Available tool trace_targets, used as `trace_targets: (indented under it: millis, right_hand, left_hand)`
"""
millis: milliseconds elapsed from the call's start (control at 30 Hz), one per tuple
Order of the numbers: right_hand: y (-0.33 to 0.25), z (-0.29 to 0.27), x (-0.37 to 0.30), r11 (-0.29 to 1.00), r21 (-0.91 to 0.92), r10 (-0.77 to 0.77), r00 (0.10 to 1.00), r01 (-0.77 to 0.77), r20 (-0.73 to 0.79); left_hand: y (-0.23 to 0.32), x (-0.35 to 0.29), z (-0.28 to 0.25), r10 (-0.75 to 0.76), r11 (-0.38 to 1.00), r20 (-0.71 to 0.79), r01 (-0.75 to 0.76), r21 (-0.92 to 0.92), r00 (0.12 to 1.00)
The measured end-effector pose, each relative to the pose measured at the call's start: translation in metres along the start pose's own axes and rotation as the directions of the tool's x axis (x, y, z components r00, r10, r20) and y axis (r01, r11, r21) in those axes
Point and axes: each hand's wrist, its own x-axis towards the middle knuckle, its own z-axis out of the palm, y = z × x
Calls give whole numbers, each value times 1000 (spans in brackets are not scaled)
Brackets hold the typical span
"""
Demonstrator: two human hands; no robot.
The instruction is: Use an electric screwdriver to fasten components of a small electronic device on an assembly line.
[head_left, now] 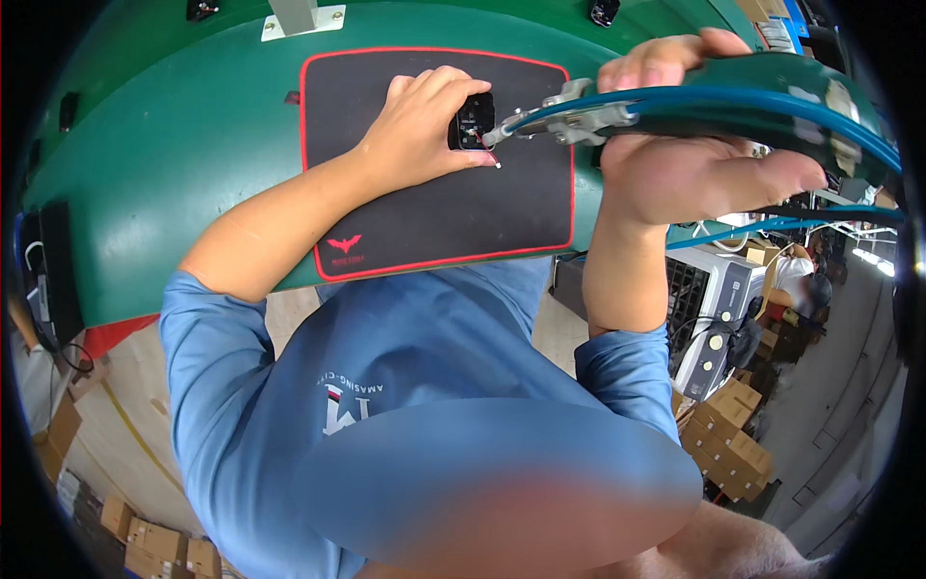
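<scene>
A dark green tool (752,71) with a blue hose (723,94) sits nearest, the right hand (675,179) wrapped round it, seemingly to aim its metal nozzle (496,135). The left hand (417,125) pinches a small black housing (471,118) over the black mat (444,217), probably steadying it against the tip.

Hands (417,124) holding black part (471,120) and green tool (757,71), red-edged mat (434,220) below

Far side: metal post (292,13) on a white plate (328,23). Right: white cabinet (698,357) with round knobs, stacked cardboard boxes (728,425), person (793,270) in white. Left: red sheet (116,336), yellow floor line (140,430), more cartons (154,542) nearer.
</scene>
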Motion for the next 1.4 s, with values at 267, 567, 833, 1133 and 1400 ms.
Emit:
trace_targets:
  millis: [267, 567, 833, 1133, 1400]
  right_hand:
    - [-18, -16, 19, 996, 10, -85, 988, 85, 128]
    - [-61, -19, 46, 991, -15, 133, 988, -133, 82]
    - [-23, -7, 18, 994, 13, 104, 971, -110, 216]
    - [-7, -3, 5, 999, -6, 40, 984, -39, 175]
    - [-24, -10, 15, 993, 3, 117, 983, -118, 138]
  left_hand:
    - [0, -1, 3, -29, 999, -7, 29, -14, 1000]
    - [-3, -3, 7, 1, 1000, -59, -1, -5, 998]
    - [-6, -2, 8, 25, 1000, -79, -26, -7, 997]
    - [-5, -3, 6, 30, 1000, -42, -29, 8, 999]
    - [-2, -1, -2, 92, 996, 53, -91, -12, 994]
